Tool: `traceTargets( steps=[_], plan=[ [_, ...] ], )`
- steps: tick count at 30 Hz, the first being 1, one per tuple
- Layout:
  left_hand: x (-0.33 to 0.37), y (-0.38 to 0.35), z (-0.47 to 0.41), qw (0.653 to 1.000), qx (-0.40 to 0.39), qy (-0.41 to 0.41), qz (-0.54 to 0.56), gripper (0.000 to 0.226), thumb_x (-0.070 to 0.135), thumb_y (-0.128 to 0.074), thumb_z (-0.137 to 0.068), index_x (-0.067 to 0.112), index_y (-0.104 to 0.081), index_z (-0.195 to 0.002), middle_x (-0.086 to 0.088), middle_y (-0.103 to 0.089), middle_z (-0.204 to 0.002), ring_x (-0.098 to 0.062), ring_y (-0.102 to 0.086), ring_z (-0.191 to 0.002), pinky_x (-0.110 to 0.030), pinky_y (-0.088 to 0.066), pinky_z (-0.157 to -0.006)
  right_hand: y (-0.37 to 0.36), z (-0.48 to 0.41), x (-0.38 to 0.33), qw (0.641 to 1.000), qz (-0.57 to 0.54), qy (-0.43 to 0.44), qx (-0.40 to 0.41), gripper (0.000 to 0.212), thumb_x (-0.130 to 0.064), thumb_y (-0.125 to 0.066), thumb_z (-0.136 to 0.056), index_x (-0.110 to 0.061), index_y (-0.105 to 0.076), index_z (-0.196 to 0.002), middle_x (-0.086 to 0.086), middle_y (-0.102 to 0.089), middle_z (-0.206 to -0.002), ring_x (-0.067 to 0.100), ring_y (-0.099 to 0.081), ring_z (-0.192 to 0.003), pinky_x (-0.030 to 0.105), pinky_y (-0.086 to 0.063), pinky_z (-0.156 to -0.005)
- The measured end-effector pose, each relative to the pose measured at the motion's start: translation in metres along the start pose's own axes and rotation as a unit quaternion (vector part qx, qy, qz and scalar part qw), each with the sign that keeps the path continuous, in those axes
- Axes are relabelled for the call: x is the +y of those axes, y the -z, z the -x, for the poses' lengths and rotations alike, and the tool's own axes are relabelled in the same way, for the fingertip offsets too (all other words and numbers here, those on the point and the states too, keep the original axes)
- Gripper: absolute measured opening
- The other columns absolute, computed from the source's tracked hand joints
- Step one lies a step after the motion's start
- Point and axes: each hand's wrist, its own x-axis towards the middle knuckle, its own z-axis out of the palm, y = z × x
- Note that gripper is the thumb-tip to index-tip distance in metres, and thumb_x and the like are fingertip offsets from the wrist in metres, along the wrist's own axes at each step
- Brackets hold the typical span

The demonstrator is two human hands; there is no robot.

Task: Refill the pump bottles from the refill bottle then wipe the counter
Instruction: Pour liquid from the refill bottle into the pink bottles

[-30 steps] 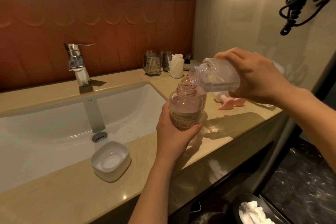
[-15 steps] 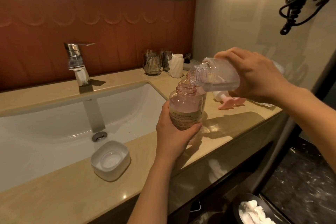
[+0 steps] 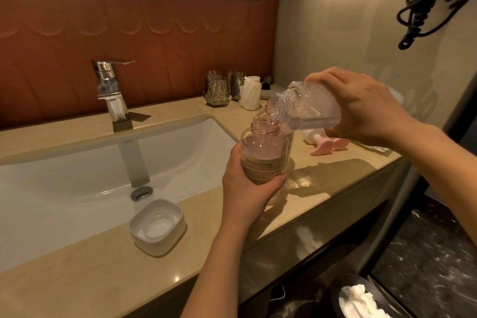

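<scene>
Nearest, below and to the right of both hands, a dark waste bin (image 3: 343,292) on the floor holds crumpled white tissue (image 3: 361,301). On the beige counter (image 3: 77,279), to the left of the left hand's grip and at the basin's front edge, sits a white soap dish (image 3: 157,227). The left hand (image 3: 247,193) wraps its fingers and thumb round the lower half of a pink pump bottle (image 3: 263,152), upright with its pump off and its threaded neck open, pink liquid filling most of it. Just above that neck hangs the mouth of the clear refill bottle (image 3: 307,108), tipped down to the left and clasped round its body from above by the right hand (image 3: 361,108); a thin pink stream runs from mouth to neck. A second bottle (image 3: 290,137) stands just behind the held one, mostly hidden. Under the right hand's grip a pink pump head (image 3: 322,148) lies on the counter. Left of both grips is the white basin (image 3: 77,183) with a chrome faucet (image 3: 109,85) behind it. Beyond the refill bottle's mouth, against the red wall, stand faceted glass tumblers (image 3: 216,90) and a white folded paper (image 3: 250,94).
</scene>
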Motion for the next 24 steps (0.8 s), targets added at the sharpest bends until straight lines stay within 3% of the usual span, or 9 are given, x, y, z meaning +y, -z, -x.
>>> traceTargets(
  steps=[24],
  plan=[
    [-0.0024, -0.0004, -0.0008, 1.0, 0.002, -0.004, -0.006, 0.081, 0.025, -0.086, -0.064, 0.043, -0.035, -0.125, 0.033, -0.047, -0.108, 0.03, -0.043, -0.094, 0.003, -0.039, -0.075, 0.0046, -0.0001, -0.0038, 1.0, 0.003, -0.008, -0.009, 0.087, -0.02, -0.088, -0.053, -0.014, -0.046, -0.129, 0.012, -0.053, -0.121, 0.034, -0.053, -0.096, 0.033, -0.032, -0.075]
  ],
)
